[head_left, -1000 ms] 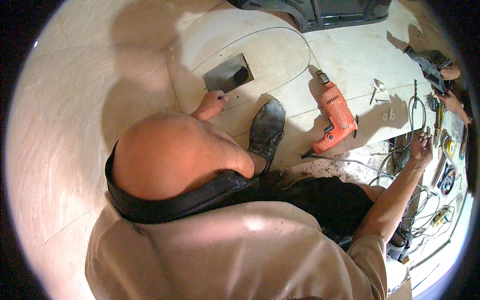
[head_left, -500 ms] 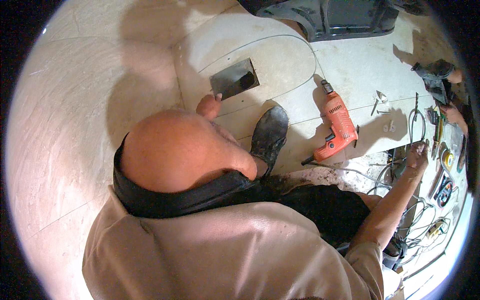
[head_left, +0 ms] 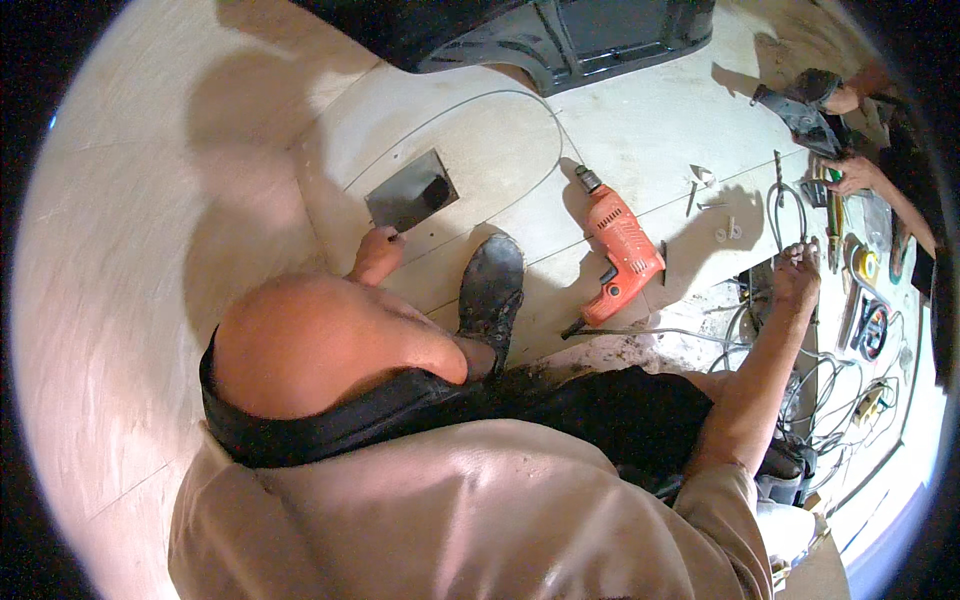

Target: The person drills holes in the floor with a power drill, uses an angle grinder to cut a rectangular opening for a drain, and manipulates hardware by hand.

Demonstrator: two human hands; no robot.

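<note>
Since half a second ago the whole view has shifted: the floor things sit lower and further left, and more of the black panel [head_left: 635, 45] shows. The left hand [head_left: 378, 252] looks more curled, its fingers narrow, just below the dark rectangle [head_left: 405, 200] in the floor; whether they pinch anything I cannot tell. That one rectangle has a black patch inside, beyond the fingertips, perhaps a hole. The right hand [head_left: 797, 272] has its fingers loosely bent, next to one cable loop [head_left: 803, 207]; I cannot tell whether they grip it. Between both hands' fingers lie one orange drill [head_left: 622, 250] and, nearer the right ones, two screws [head_left: 691, 198] and two small pale pieces [head_left: 735, 230]. Beyond the right fingers, one co-worker's hand [head_left: 852, 175] reaches among tools, near one yellow roll [head_left: 867, 265]
</note>
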